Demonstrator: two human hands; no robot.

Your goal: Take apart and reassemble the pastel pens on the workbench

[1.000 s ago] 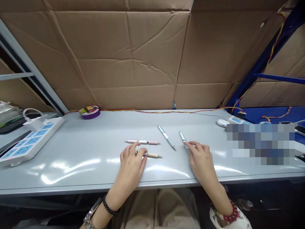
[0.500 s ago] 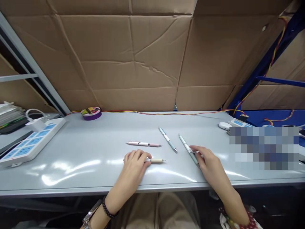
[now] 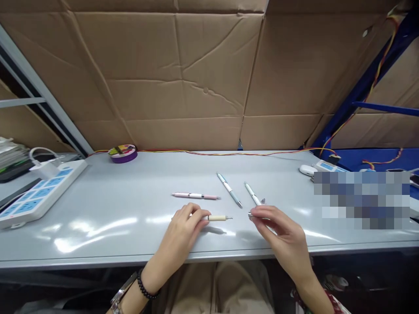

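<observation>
Quietly, streaks of light gleam on the glossy grey surface (image 3: 114, 196), walled at the back by creased brown cardboard (image 3: 144, 52), with a round purple roll (image 3: 122, 154) near the far edge. My left fingers (image 3: 193, 211) pinch a slim cream pen (image 3: 218, 218) with a metallic tip just above its shadow, while my right fingers (image 3: 262, 211) pinch a small shiny piece (image 3: 250, 214). Beyond lie a pale green pen (image 3: 251, 192), a blue pen (image 3: 229, 189) and a pink pen (image 3: 196, 196), all slender.
</observation>
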